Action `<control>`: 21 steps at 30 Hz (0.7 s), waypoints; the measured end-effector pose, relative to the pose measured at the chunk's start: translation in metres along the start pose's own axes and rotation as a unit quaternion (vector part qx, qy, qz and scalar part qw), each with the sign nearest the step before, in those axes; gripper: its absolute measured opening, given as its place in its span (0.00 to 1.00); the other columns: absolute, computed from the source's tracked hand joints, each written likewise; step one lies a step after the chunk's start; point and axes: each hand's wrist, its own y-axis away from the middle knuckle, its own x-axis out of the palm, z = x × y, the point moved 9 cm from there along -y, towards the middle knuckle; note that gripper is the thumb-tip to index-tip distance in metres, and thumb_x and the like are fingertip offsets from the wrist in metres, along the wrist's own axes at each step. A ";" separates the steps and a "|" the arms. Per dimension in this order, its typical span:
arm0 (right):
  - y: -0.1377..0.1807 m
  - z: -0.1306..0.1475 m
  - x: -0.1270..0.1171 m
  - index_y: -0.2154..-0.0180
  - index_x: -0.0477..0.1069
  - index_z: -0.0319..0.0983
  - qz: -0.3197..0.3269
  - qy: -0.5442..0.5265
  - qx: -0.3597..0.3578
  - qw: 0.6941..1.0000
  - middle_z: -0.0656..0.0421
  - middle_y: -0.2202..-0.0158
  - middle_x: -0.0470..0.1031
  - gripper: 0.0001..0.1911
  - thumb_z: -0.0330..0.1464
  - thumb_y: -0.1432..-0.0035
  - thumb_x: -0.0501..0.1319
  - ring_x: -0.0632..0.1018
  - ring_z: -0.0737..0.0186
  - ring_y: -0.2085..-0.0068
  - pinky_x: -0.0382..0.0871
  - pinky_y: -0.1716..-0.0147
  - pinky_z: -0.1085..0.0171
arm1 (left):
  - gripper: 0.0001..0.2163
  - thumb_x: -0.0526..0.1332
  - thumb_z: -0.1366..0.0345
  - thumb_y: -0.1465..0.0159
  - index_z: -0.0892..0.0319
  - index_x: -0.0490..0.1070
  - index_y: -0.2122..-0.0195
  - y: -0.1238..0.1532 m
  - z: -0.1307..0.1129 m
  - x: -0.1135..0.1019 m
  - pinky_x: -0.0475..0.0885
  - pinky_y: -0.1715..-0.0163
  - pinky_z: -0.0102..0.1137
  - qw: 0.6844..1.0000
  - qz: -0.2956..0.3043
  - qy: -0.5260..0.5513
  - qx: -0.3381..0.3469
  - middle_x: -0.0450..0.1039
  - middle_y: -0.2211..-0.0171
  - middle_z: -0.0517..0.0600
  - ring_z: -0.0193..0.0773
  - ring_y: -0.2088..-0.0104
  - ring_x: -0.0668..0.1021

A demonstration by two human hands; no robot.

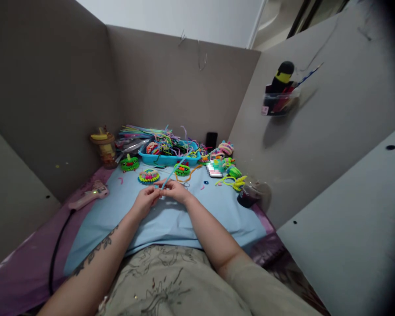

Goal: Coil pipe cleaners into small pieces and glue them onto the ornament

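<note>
A light blue pipe cleaner (171,173) rises up and to the right from between my hands, over the pale blue cloth (118,210). My left hand (146,200) pinches its lower end, with the fingers closed. Close against it, my right hand (177,192) also has its fingers closed on the stem. The fingers hide the exact shape of the held end. Just beyond my hands lie a round multicoloured pipe-cleaner piece (149,177) and a green one with orange (182,170). Scissor handles (186,184) show beside my right hand.
Behind stands a blue tray (169,161) of tangled pipe cleaners. A green figure (129,163) and a lidded cup (104,149) are at left, above a pink corded tool (89,197). A dark drink cup (248,196) stands at right. Grey panels (184,87) enclose the table.
</note>
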 end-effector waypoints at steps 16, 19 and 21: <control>-0.003 -0.014 -0.013 0.70 0.68 0.39 -0.099 -0.103 0.046 0.989 0.68 0.81 0.65 0.13 0.34 0.59 0.68 0.63 0.72 0.80 0.55 0.79 0.70 | 0.16 0.68 0.54 0.50 0.61 0.67 0.74 0.001 0.004 0.006 0.50 0.88 0.21 0.997 0.016 0.079 -0.013 0.65 0.81 0.42 0.23 0.86 0.59; -0.003 -0.019 -0.016 0.70 0.68 0.38 -0.112 -0.117 0.052 0.986 0.68 0.83 0.64 0.13 0.35 0.59 0.67 0.60 0.72 0.82 0.51 0.81 0.70 | 0.16 0.69 0.55 0.51 0.62 0.68 0.73 -0.001 0.004 0.004 0.52 0.87 0.21 0.996 0.013 0.087 -0.009 0.68 0.78 0.44 0.23 0.85 0.61; -0.003 -0.021 -0.017 0.70 0.68 0.38 -0.116 -0.126 0.053 0.984 0.68 0.83 0.64 0.13 0.36 0.58 0.67 0.60 0.73 0.82 0.50 0.82 0.70 | 0.16 0.69 0.55 0.51 0.62 0.69 0.72 -0.002 0.004 0.003 0.52 0.87 0.21 0.996 0.012 0.090 -0.007 0.69 0.77 0.46 0.24 0.84 0.62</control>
